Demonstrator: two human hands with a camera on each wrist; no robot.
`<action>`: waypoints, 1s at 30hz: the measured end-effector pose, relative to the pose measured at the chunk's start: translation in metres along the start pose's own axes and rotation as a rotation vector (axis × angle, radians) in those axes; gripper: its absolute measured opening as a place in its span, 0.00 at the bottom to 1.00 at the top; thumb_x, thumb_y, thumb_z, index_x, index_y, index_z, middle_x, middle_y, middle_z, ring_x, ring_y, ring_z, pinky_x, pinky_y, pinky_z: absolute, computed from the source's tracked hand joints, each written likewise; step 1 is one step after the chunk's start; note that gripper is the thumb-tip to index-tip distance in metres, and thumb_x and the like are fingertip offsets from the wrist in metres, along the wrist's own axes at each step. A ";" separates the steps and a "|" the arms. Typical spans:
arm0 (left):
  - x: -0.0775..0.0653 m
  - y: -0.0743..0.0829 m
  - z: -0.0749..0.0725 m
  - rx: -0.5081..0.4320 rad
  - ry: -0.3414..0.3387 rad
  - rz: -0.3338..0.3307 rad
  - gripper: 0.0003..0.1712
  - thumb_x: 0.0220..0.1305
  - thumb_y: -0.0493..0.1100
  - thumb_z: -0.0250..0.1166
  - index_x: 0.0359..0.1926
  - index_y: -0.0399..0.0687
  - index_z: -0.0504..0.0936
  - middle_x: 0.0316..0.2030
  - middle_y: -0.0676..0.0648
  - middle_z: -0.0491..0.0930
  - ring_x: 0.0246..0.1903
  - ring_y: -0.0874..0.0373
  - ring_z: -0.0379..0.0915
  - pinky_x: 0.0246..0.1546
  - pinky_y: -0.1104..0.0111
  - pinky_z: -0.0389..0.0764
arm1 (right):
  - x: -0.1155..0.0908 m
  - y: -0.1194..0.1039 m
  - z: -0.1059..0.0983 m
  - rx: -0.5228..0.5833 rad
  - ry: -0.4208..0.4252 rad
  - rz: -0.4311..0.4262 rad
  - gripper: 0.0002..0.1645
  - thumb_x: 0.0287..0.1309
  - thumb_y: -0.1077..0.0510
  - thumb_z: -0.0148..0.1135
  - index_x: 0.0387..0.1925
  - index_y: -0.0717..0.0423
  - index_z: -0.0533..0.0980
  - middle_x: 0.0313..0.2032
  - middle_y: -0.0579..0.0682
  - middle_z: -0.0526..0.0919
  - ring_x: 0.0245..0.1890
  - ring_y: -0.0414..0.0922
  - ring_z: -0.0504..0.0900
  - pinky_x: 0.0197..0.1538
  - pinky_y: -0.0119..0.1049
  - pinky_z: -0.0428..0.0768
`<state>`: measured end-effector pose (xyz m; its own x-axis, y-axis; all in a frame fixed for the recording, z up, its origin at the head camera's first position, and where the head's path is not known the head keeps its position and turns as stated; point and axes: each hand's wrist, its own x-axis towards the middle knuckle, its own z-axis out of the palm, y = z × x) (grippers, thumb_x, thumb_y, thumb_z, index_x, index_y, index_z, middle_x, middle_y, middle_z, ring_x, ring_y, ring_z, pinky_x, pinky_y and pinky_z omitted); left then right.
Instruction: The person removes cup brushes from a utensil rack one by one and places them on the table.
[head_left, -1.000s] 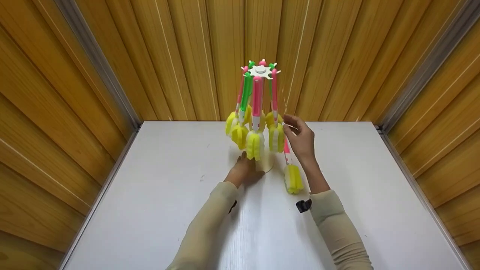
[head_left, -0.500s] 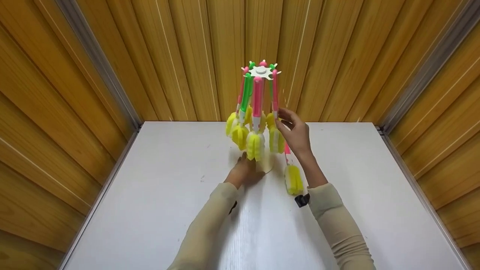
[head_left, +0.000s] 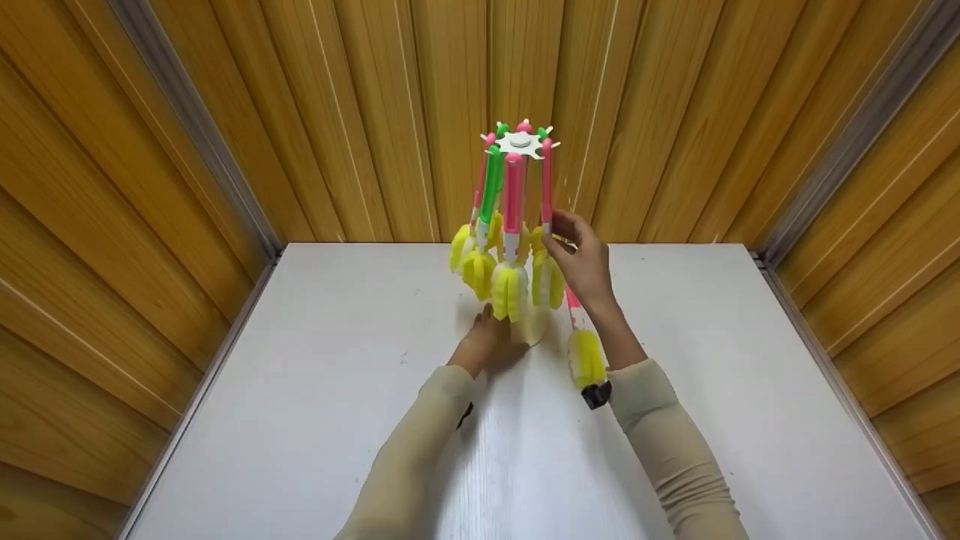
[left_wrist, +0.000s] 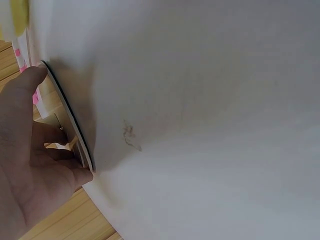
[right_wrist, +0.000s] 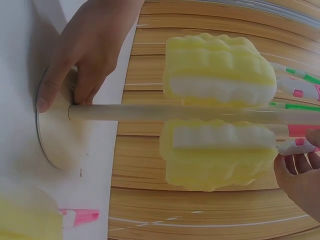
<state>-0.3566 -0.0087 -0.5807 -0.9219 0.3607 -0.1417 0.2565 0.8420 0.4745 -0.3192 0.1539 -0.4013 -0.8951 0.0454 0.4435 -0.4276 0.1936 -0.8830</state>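
Note:
A white stand (head_left: 520,141) with a slotted round top carries several sponge brushes, their handles pink or green and their heads yellow and white. My left hand (head_left: 484,343) holds the rim of the stand's round base (right_wrist: 56,134), thumb and fingers around its edge in the left wrist view. My right hand (head_left: 583,259) pinches the neck of a pink-handled sponge brush (head_left: 547,180) hanging on the stand's right side. That brush's sponge head (right_wrist: 217,157) hangs beside the pole (right_wrist: 135,112) in the right wrist view.
Another pink-handled sponge brush (head_left: 586,356) lies on the white table (head_left: 330,420), right of the stand and partly behind my right wrist. Wood-patterned walls (head_left: 360,112) rise behind the table and on both sides, with metal strips at the corners.
My right hand has moved left, from beside the right-hand sponge heads onto the neck of the hanging brush, which has shifted slightly left. My left hand stays at the base.

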 end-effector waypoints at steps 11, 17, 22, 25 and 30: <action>-0.001 -0.002 0.001 0.028 0.017 0.020 0.52 0.66 0.58 0.68 0.79 0.55 0.48 0.75 0.46 0.58 0.75 0.49 0.49 0.77 0.53 0.50 | -0.001 -0.001 0.001 -0.014 -0.009 0.000 0.25 0.66 0.68 0.64 0.63 0.68 0.73 0.56 0.63 0.81 0.56 0.55 0.81 0.55 0.37 0.83; -0.002 -0.002 0.001 0.064 0.011 0.035 0.51 0.67 0.59 0.66 0.80 0.51 0.49 0.78 0.40 0.51 0.78 0.44 0.44 0.77 0.51 0.49 | -0.002 -0.001 0.001 -0.012 0.004 -0.003 0.25 0.65 0.69 0.64 0.62 0.67 0.73 0.55 0.64 0.82 0.55 0.56 0.82 0.53 0.34 0.83; -0.003 -0.002 0.000 0.061 0.016 0.042 0.51 0.67 0.58 0.67 0.80 0.54 0.48 0.79 0.43 0.49 0.78 0.45 0.44 0.77 0.50 0.49 | -0.003 -0.004 0.003 -0.005 0.010 0.033 0.24 0.66 0.68 0.64 0.62 0.67 0.73 0.56 0.63 0.81 0.56 0.57 0.82 0.58 0.42 0.82; -0.004 -0.002 -0.001 0.055 0.017 0.044 0.51 0.67 0.58 0.67 0.80 0.58 0.48 0.78 0.45 0.52 0.77 0.47 0.45 0.77 0.51 0.50 | -0.005 -0.007 0.003 -0.006 0.018 0.049 0.24 0.66 0.67 0.64 0.62 0.67 0.73 0.56 0.63 0.81 0.56 0.57 0.82 0.60 0.46 0.81; -0.004 -0.002 -0.001 0.098 -0.008 0.049 0.51 0.69 0.60 0.64 0.81 0.56 0.46 0.79 0.42 0.50 0.78 0.43 0.43 0.76 0.48 0.49 | -0.007 -0.011 0.004 -0.015 0.030 0.059 0.24 0.65 0.68 0.64 0.62 0.67 0.74 0.56 0.65 0.81 0.55 0.59 0.81 0.61 0.50 0.79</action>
<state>-0.3542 -0.0125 -0.5799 -0.9052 0.4053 -0.1278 0.3288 0.8584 0.3939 -0.3084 0.1474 -0.3956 -0.9145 0.0860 0.3953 -0.3721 0.2047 -0.9054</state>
